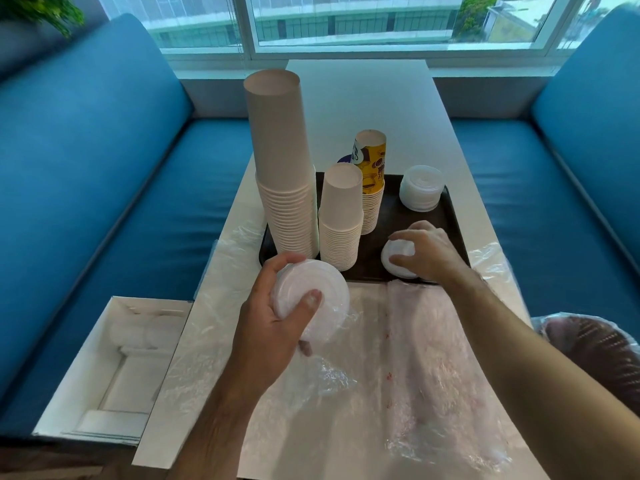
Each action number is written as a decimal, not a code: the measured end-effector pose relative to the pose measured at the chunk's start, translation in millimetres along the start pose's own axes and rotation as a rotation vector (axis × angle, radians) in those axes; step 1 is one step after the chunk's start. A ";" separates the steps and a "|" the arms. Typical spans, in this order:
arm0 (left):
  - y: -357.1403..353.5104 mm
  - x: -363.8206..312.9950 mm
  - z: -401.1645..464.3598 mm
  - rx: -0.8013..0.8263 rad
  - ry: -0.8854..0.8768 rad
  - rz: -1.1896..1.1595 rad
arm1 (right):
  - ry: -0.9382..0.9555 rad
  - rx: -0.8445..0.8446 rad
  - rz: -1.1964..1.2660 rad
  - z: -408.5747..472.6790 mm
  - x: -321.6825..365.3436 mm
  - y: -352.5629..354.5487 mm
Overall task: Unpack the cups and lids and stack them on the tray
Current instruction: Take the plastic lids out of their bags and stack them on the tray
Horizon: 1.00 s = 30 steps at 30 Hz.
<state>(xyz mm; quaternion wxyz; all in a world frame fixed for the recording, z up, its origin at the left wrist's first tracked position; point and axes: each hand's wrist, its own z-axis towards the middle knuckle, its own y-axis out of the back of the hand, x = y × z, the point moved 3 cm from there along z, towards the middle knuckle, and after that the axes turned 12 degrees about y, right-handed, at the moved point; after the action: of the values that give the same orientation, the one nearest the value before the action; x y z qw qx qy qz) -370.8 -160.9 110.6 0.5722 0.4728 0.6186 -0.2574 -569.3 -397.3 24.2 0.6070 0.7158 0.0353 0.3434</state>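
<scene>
1. Most of the white rectangular counter (356,109) near the person lies under crumpled clear plastic wrapping (433,358), apparently emptied.
2. On the dark rectangular tray (450,216) the unpacking looks well advanced, I judge.
3. Tallest on it is the stack of plain beige paper cups (280,168), standing upside down at the tray's left edge.
4. A shorter beige cup stack (341,220) stands just beside it, with a yellow printed cup stack (372,174) behind.
5. The far stack of white plastic lids (420,192) sits in the tray's far right corner.
6. The left hand (273,323) grips a wrapped sleeve of white plastic lids (311,299) above the counter (some film trails below it); these remain to be stacked.
7. The right hand (426,251) curls around a small pile of white lids (398,259) at the tray's near edge.
</scene>
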 end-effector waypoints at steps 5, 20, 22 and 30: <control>0.1 -1.6 -1.7 -0.007 -0.009 0.005 | -0.018 0.026 -0.035 3.2 6.5 -2.3; -5.3 -7.8 -3.8 0.014 0.015 0.105 | 0.427 0.066 0.516 -73.6 141.7 42.2; -6.2 -10.4 -4.5 0.012 0.024 0.111 | 0.437 0.035 0.488 -79.9 146.3 42.6; -10.5 -12.3 -7.4 0.046 0.011 0.146 | 0.329 0.025 0.579 -82.6 142.2 47.1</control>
<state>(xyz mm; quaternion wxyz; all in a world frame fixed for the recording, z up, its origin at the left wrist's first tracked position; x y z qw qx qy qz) -384.7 -162.5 121.5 0.5749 0.5311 0.5797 -0.2267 -522.4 -273.3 132.3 0.4617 0.6385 -0.0677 0.6121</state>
